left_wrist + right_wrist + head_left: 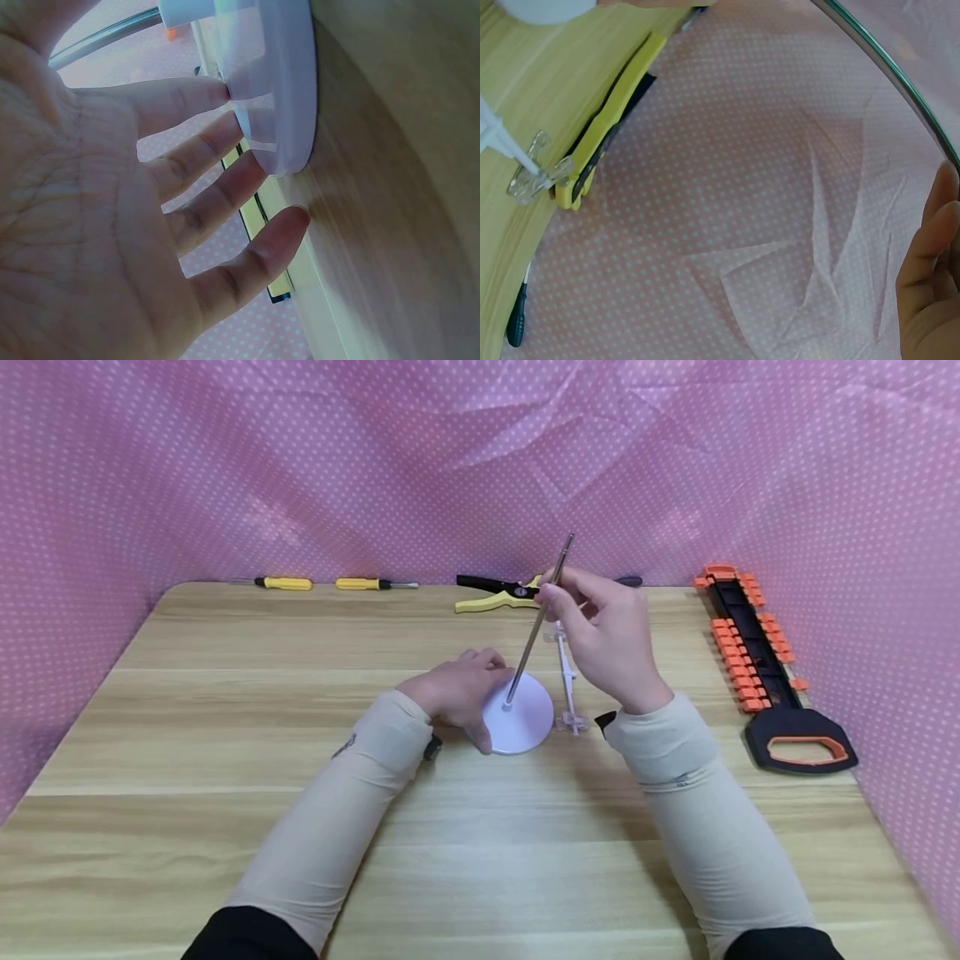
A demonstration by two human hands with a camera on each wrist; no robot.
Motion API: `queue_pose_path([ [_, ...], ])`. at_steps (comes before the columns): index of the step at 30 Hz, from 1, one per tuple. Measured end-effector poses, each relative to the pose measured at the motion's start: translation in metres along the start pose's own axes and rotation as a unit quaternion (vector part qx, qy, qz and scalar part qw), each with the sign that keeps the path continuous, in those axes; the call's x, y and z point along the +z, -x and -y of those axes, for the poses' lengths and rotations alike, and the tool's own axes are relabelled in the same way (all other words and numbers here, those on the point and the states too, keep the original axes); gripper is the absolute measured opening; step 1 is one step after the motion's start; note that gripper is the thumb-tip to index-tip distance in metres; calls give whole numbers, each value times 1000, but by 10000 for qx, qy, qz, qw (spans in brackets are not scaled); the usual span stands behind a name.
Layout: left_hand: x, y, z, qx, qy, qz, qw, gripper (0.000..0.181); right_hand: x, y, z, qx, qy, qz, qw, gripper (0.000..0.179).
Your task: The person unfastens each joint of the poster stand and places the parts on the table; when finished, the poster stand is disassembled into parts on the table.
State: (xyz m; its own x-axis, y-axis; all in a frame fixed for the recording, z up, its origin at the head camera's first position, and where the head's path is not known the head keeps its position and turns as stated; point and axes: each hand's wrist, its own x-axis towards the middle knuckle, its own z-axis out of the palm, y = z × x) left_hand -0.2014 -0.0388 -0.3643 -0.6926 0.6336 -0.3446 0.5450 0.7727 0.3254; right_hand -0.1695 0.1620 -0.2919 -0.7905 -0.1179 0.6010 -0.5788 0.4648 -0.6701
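Observation:
A round white base lies flat on the table, a thin metal rod rising at a slant from the small socket at its middle. My left hand holds the base by its left edge, thumb on the near side and fingers on the far side. In the left wrist view, fingertips touch the rim of the base. Higher up, my right hand pinches the rod between thumb and fingers. Just right of the base lies a slim white piece with clear clips at both ends.
Yellow-and-black pliers lie at the back, partly behind the right hand. Two yellow-handled screwdrivers lie along the back left edge. A dark-handled tool is at the back. A black-and-orange rack stands at right. Pink dotted cloth surrounds the table.

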Motion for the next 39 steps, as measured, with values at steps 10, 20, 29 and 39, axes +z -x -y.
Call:
queue_pose_path([
  [10,0,0,0,-35,60,5,10000,126,-6,-4,-7,399,101,-199,9990,15],
  [20,0,0,0,-47,72,5,10000,125,-8,0,1,129,500,200,9985,15],
  [29,1,0,1,-76,61,85,9999,124,-4,6,9,-329,1231,1727,9767,11],
  [39,0,0,1,-93,89,132,9998,125,-1,7,7,-228,1395,2449,9592,6],
])
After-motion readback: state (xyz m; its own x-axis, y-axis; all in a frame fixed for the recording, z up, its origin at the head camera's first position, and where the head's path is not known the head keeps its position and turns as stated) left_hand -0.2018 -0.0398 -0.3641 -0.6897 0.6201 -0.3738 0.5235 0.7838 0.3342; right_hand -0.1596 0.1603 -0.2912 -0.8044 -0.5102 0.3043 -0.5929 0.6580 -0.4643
